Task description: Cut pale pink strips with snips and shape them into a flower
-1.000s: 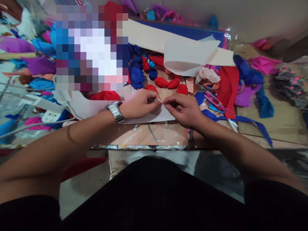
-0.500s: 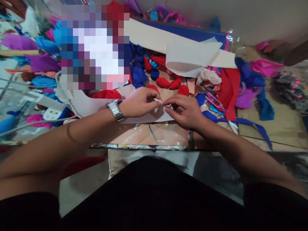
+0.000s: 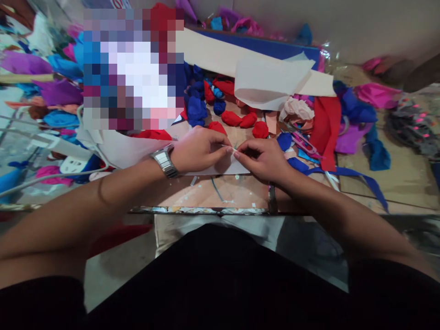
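Note:
My left hand, with a metal watch on its wrist, has thumb and fingers pinched together. Facing it, my right hand is also closed in a pinch. Between the fingertips runs a narrow white edge, apparently of the white paper that lies beneath both hands; the fingers hide part of it. Just beyond my hands lie red cloth-like bundles and a rounded red bundle. A pink pair of scissors or similar tool is right of my right hand.
A long cream strip and a translucent white sheet lie at the back. Red fabric and a blue strip are on the right. A power strip with cables is at left. One upper-left area is pixelated.
My fingertips have shifted slightly, and the white edge between them now shows as a thin line. Both hands keep their pinch; the camera view has moved a little.

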A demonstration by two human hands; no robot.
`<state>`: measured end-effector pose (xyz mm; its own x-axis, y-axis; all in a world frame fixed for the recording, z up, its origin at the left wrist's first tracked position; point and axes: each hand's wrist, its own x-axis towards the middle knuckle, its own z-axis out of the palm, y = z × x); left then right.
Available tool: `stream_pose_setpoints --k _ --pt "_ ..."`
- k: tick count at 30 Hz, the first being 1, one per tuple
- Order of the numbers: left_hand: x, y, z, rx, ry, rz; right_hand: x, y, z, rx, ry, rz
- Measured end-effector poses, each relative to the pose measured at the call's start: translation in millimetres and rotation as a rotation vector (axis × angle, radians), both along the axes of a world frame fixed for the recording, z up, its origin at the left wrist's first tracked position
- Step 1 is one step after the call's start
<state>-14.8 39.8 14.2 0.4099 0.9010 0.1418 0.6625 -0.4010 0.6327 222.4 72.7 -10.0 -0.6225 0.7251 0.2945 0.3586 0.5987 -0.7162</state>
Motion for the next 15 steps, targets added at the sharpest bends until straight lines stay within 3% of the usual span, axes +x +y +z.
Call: stream_pose_setpoints --k 6,15 --pt "-3.5 3.3 1.7 -0.046 -0.007 0.067 1.4 2.6 -2.7 0.026 -0.024 0.0" --pt "-1.2 0.7 -0.9 -0.063 -0.046 0.017 0.6 0.1 -1.0 0.051 -0.016 0.024"
